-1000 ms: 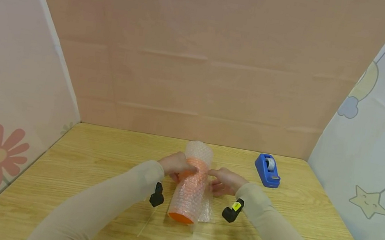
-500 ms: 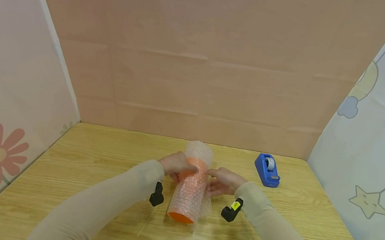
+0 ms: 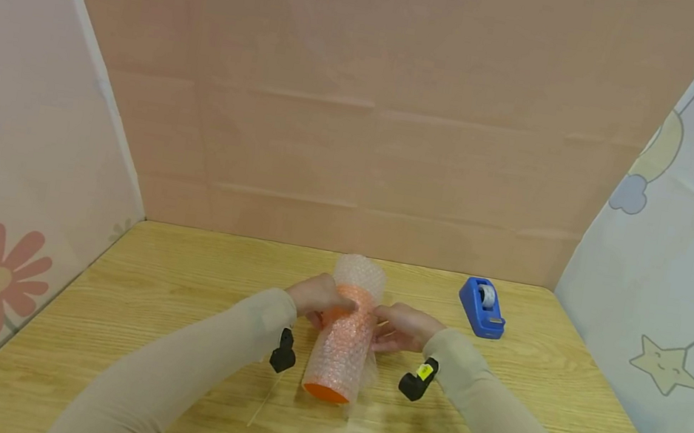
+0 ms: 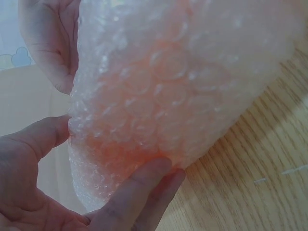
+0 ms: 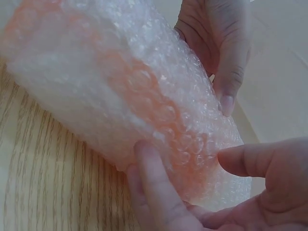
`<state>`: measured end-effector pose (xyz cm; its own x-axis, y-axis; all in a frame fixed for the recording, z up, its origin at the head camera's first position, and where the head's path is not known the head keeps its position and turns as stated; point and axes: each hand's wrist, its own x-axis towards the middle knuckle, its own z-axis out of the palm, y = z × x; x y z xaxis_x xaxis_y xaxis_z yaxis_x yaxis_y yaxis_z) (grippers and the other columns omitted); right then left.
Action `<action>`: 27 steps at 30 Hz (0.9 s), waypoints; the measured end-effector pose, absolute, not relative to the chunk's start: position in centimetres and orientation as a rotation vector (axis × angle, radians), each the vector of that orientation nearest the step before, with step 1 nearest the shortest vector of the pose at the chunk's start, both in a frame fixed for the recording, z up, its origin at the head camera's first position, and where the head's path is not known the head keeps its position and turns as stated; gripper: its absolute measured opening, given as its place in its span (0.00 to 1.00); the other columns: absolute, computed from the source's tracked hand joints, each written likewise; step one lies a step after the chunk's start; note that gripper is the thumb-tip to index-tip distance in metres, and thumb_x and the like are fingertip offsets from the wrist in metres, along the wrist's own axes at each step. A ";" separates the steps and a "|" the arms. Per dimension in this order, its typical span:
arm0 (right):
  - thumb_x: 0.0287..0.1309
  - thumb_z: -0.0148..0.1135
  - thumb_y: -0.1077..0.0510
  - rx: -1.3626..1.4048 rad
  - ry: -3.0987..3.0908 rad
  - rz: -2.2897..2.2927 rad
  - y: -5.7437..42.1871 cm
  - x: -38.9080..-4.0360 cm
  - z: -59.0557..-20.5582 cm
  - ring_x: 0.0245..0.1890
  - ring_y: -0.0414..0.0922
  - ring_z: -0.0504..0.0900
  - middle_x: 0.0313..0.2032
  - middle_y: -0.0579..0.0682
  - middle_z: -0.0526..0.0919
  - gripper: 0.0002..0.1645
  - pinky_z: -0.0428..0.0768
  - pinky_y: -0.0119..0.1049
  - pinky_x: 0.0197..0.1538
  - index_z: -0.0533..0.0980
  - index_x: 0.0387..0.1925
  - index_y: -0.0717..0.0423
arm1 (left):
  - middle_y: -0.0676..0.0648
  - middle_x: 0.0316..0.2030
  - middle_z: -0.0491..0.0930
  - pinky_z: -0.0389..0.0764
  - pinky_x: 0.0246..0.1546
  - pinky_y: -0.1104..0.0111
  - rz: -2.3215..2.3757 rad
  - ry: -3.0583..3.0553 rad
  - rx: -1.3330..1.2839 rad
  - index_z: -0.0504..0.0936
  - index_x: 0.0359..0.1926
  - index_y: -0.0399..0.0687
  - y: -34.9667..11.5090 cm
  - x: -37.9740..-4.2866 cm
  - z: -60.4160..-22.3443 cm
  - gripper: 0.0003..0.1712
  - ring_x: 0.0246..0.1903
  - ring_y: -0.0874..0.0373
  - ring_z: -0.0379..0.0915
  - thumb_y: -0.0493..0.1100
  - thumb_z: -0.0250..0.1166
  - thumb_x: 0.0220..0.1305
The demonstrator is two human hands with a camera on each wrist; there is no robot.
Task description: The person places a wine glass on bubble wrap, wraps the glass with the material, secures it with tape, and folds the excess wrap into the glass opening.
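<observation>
An orange cylinder lies lengthwise on the table, wrapped in clear bubble wrap. Its near end shows orange; the wrap extends past the far end. My left hand grips the roll from the left, thumb on top and fingers low along the side. On the right side, my right hand holds the bubble wrap between thumb and fingers. In the right wrist view its fingers press low on the wrap. A thin loose flap of wrap hangs below that hand. The roll's underside is hidden.
A blue tape dispenser with a roll of tape stands at the back right of the wooden table. A thin pale strip lies near the left wrist. Cloth walls close off the back and sides.
The loose flap on the right has drawn in closer to the roll, and my right fingers have shifted slightly. My left hand and the roll stay nearly still.
</observation>
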<state>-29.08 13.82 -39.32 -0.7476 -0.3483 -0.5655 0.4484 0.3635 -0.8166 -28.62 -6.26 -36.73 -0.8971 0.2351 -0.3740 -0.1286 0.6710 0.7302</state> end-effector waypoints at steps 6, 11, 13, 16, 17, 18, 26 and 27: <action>0.69 0.48 0.57 0.078 1.929 -1.471 13.7 -29.2 -39.4 0.39 0.48 0.80 0.46 0.62 0.75 0.19 0.84 0.34 0.42 0.70 0.52 0.69 | 0.46 0.30 0.74 0.83 0.28 0.65 1.125 2.436 0.084 0.74 0.40 0.38 -6.3 -28.6 -36.7 0.21 0.21 0.55 0.72 0.52 0.67 0.61; 0.68 0.48 0.58 0.056 1.936 -1.465 13.7 -29.3 -39.6 0.36 0.46 0.79 0.42 0.59 0.75 0.17 0.84 0.31 0.40 0.71 0.49 0.69 | 0.46 0.30 0.74 0.83 0.28 0.65 1.132 2.435 0.078 0.75 0.40 0.38 -6.3 -28.6 -36.8 0.21 0.21 0.55 0.72 0.52 0.67 0.61; 0.68 0.48 0.59 0.053 1.938 -1.465 13.7 -29.3 -39.6 0.35 0.45 0.79 0.40 0.58 0.75 0.16 0.84 0.31 0.39 0.72 0.47 0.68 | 0.46 0.30 0.74 0.83 0.28 0.65 1.131 2.436 0.076 0.75 0.39 0.38 -6.3 -28.6 -36.8 0.21 0.21 0.55 0.72 0.52 0.67 0.61; 0.67 0.49 0.59 0.062 1.937 -1.466 13.6 -29.3 -39.6 0.34 0.45 0.79 0.39 0.57 0.74 0.14 0.84 0.30 0.38 0.72 0.45 0.67 | 0.46 0.30 0.74 0.83 0.28 0.65 1.128 2.438 0.076 0.75 0.39 0.38 -6.3 -28.6 -36.8 0.20 0.21 0.55 0.72 0.52 0.67 0.60; 0.66 0.49 0.60 0.072 1.938 -1.469 13.5 -29.3 -39.5 0.34 0.45 0.79 0.38 0.57 0.74 0.13 0.84 0.30 0.38 0.73 0.44 0.67 | 0.46 0.30 0.74 0.83 0.28 0.65 1.131 2.437 0.079 0.75 0.38 0.38 -6.3 -28.6 -36.8 0.20 0.21 0.55 0.72 0.52 0.67 0.60; 0.66 0.50 0.60 0.075 1.938 -1.471 13.5 -29.3 -39.5 0.33 0.45 0.79 0.38 0.57 0.74 0.12 0.84 0.30 0.38 0.73 0.43 0.67 | 0.46 0.29 0.74 0.83 0.28 0.65 1.131 2.435 0.082 0.75 0.38 0.38 -6.3 -28.6 -36.8 0.20 0.21 0.56 0.72 0.52 0.67 0.60; 0.66 0.49 0.61 0.062 1.946 -1.467 13.6 -29.3 -39.5 0.33 0.44 0.79 0.36 0.56 0.75 0.11 0.83 0.29 0.37 0.73 0.40 0.66 | 0.45 0.31 0.74 0.83 0.28 0.65 1.138 2.442 0.074 0.75 0.40 0.38 -6.2 -28.6 -36.9 0.21 0.22 0.55 0.72 0.52 0.67 0.60; 0.66 0.49 0.61 0.056 1.944 -1.466 13.6 -29.3 -39.5 0.33 0.44 0.78 0.36 0.56 0.75 0.10 0.83 0.30 0.37 0.73 0.40 0.66 | 0.45 0.31 0.74 0.83 0.28 0.65 1.138 2.446 0.074 0.75 0.40 0.37 -6.1 -28.6 -36.9 0.21 0.22 0.55 0.73 0.52 0.67 0.60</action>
